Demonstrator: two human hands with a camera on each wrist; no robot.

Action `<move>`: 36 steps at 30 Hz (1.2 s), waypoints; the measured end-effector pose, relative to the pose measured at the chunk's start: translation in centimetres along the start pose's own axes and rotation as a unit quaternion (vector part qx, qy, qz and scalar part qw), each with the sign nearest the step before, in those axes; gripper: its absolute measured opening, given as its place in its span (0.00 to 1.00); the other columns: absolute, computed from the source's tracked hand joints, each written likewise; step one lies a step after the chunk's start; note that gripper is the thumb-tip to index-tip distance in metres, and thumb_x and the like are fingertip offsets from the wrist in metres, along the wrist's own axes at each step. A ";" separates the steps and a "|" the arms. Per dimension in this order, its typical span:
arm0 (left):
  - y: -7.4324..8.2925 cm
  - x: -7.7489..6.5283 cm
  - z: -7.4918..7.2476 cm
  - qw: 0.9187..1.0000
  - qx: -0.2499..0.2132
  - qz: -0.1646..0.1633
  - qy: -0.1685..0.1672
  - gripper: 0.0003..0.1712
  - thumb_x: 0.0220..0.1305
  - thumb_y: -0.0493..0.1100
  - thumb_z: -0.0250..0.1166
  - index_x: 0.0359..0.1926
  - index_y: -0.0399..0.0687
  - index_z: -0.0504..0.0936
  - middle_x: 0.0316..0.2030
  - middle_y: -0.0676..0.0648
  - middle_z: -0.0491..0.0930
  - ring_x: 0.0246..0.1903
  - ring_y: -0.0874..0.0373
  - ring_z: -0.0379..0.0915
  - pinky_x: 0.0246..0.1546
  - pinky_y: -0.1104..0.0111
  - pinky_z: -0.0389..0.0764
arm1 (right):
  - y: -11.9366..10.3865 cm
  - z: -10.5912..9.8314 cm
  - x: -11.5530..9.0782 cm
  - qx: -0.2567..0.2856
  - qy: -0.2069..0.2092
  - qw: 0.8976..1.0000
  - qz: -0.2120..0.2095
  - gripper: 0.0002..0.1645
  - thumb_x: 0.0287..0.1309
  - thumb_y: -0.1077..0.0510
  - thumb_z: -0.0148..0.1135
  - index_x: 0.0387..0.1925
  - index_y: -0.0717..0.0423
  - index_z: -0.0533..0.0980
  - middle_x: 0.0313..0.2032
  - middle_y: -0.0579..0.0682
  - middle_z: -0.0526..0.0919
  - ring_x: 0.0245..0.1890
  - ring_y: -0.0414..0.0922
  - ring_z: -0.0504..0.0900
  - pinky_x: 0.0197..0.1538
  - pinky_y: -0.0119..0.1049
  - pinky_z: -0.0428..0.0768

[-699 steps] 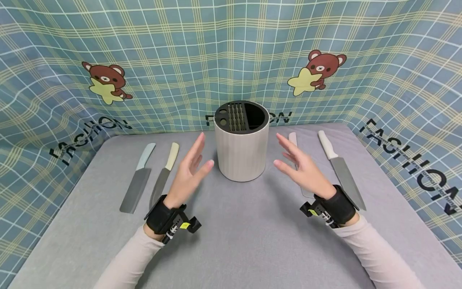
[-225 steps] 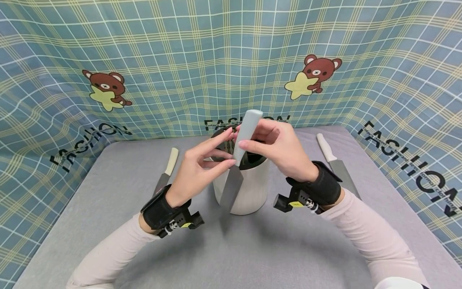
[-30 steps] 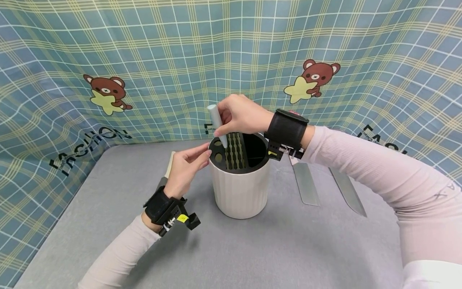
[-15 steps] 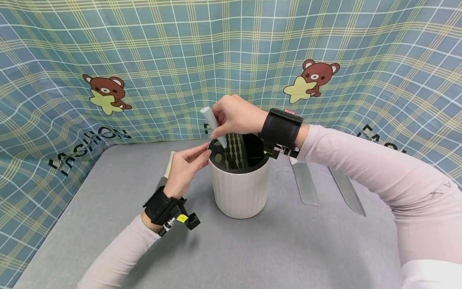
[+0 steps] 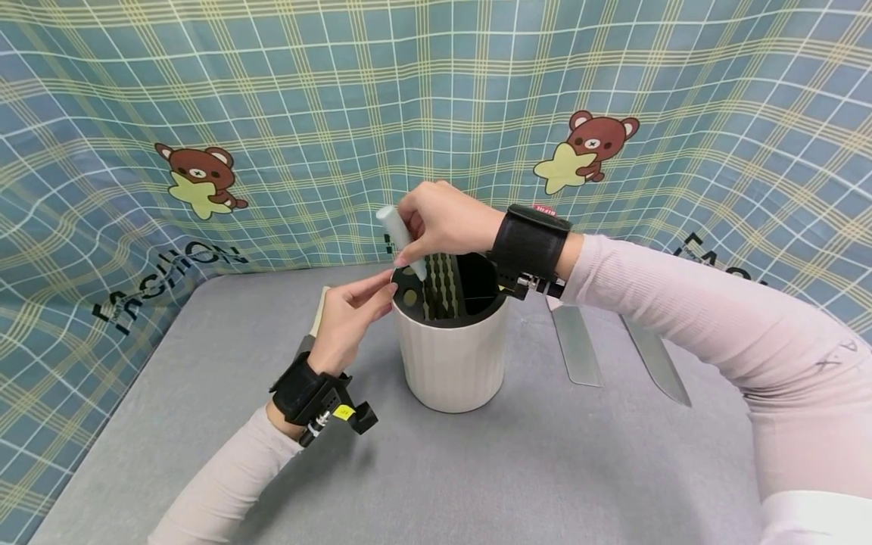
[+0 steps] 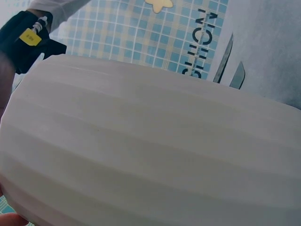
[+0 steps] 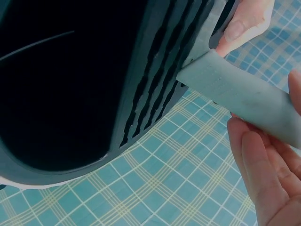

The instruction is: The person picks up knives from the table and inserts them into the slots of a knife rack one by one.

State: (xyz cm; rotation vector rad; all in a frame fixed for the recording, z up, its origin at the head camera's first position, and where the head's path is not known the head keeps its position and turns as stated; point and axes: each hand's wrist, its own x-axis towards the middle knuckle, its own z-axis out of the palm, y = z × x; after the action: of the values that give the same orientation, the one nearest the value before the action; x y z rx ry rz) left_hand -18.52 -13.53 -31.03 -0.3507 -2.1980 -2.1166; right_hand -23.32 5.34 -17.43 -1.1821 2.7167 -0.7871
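A round off-white knife block [image 5: 453,367] with a black slotted top stands in the middle of the table. My right hand [image 5: 450,219] pinches the pale blue handle of a knife [image 5: 393,225] between thumb and fingers. Its handle leans left over the leftmost wavy slot, and the blade is hidden inside. In the right wrist view the handle's lower end [image 6: 141,132] is not shown, but there the knife handle [image 7: 235,89] meets the slotted top. My left hand [image 5: 344,322] touches the block's left rim with fairly straight fingers and thumb.
A cream-handled knife [image 5: 319,310] lies left of the block, partly behind the left hand. Two more knives lie on the right, a broad blade [image 5: 577,348] and a pointed blade [image 5: 657,363], their handles mostly behind the right arm. A plaid curtain [image 5: 306,113] surrounds the table.
The blue-handled knife went from the table to both hands, then into the slot under the right hand. Over the last second its handle tilted further left and sank slightly; the left hand stayed put.
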 end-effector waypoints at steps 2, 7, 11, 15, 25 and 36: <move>-0.1 0.0 0.0 1.000 0.001 0.009 -0.001 0.24 0.68 0.41 0.62 0.62 0.35 0.74 0.61 0.37 0.74 0.56 0.55 0.76 0.56 0.67 0.82 | 0.1 0.0 -0.3 0.007 -0.007 1.000 0.002 0.16 0.48 0.57 0.76 0.38 0.60 0.82 0.33 0.52 0.87 0.34 0.42 0.85 0.43 0.33 0.84; -1.8 0.5 -0.5 0.998 -0.016 0.054 -0.013 0.27 0.65 0.48 0.66 0.61 0.40 0.77 0.60 0.40 0.75 0.58 0.54 0.75 0.55 0.65 0.82 | 0.0 0.2 -1.0 0.009 -0.013 1.000 -0.004 0.14 0.49 0.57 0.76 0.35 0.59 0.81 0.32 0.51 0.86 0.35 0.41 0.85 0.44 0.33 0.85; -3.2 1.0 -1.0 0.996 -0.040 0.075 -0.031 0.25 0.65 0.49 0.65 0.60 0.43 0.78 0.60 0.42 0.75 0.59 0.54 0.73 0.58 0.63 0.81 | -0.1 0.5 -1.4 -0.007 -0.012 1.000 -0.020 0.13 0.50 0.57 0.76 0.34 0.59 0.81 0.32 0.50 0.85 0.34 0.40 0.85 0.43 0.32 0.84; -6.7 2.8 -2.2 0.995 -0.042 0.082 -0.033 0.23 0.67 0.45 0.63 0.62 0.45 0.77 0.61 0.43 0.75 0.59 0.53 0.73 0.56 0.63 0.82 | -0.2 0.5 -1.7 -0.022 -0.010 0.999 -0.025 0.15 0.49 0.56 0.76 0.35 0.59 0.80 0.33 0.51 0.85 0.35 0.42 0.84 0.43 0.33 0.84; -8.2 3.7 -2.6 0.997 -0.010 0.072 -0.024 0.25 0.69 0.44 0.62 0.65 0.44 0.74 0.63 0.42 0.73 0.59 0.53 0.74 0.57 0.62 0.81 | -0.1 -0.2 -2.4 -0.018 -0.016 0.998 -0.066 0.30 0.47 0.50 0.77 0.50 0.61 0.79 0.44 0.54 0.83 0.41 0.45 0.81 0.46 0.36 0.81; -3.0 1.0 -0.6 0.998 -0.030 0.050 -0.012 0.26 0.67 0.45 0.64 0.62 0.38 0.76 0.62 0.39 0.74 0.59 0.54 0.74 0.58 0.65 0.80 | 1.8 -0.3 -4.5 0.153 0.054 0.984 -0.073 0.43 0.59 0.45 0.66 0.70 0.57 0.62 0.69 0.52 0.66 0.69 0.41 0.65 0.72 0.31 0.64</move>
State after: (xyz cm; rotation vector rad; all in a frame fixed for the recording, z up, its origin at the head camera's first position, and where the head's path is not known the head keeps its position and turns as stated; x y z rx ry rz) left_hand -20.17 -14.05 -33.76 -0.4803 -2.0863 -2.1392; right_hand -21.43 9.65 -18.67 -1.3070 2.4864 -1.2678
